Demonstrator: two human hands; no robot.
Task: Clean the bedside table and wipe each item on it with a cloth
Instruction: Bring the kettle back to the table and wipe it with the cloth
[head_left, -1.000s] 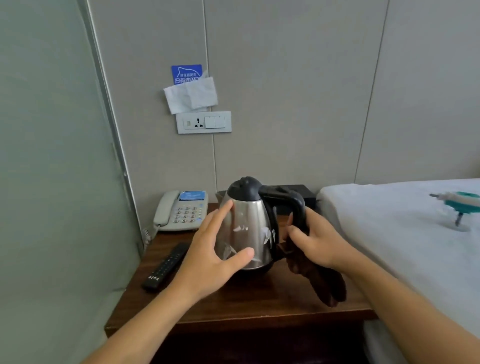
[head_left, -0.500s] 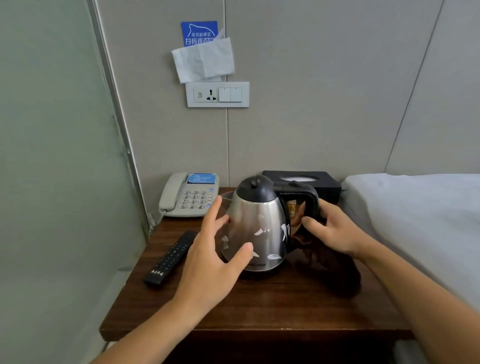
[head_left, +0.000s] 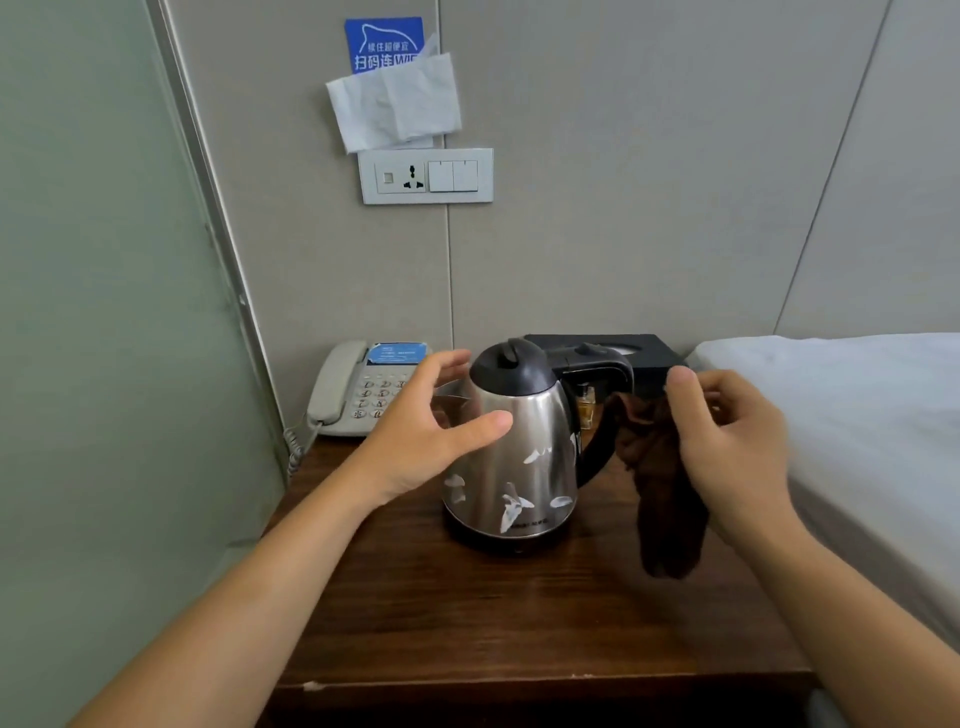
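The kettle (head_left: 511, 447) stands upright near the middle of the dark wooden surface (head_left: 467, 623), its spout toward nine o'clock and its handle toward three. Its body is polished steel, rounded and widening to the base, printed with pale leaf shapes; the domed lid and looped handle are matte black plastic.

The left hand (head_left: 421, 441) is at the kettle's nine o'clock, fingers spread and relaxed, the thumb touching or just off the steel wall; nothing is gripped. The right hand (head_left: 727, 447) is at three o'clock, just beside the handle, its fingers pinching a dark brown cloth (head_left: 660, 483) that hangs limp and bunched, soft and slightly fuzzy, its lower end above the wood.

The step in hand looks like the wiping of the kettle: it seems to be steadied on one side while the cloth is brought in on the other. The next move probably calls for a firmer left-hand hold on the body, then the cloth pressed flat against the curved steel or round the handle; the smooth metal should wipe easily but would show smears.

Behind, at ten o'clock, lies a beige plastic phone (head_left: 358, 389) with a coiled cord, touching the wall. At one o'clock sits a black box (head_left: 644, 353), and a small glass bottle (head_left: 587, 405) shows through the handle loop. The white bed (head_left: 857, 415) runs along the right edge.
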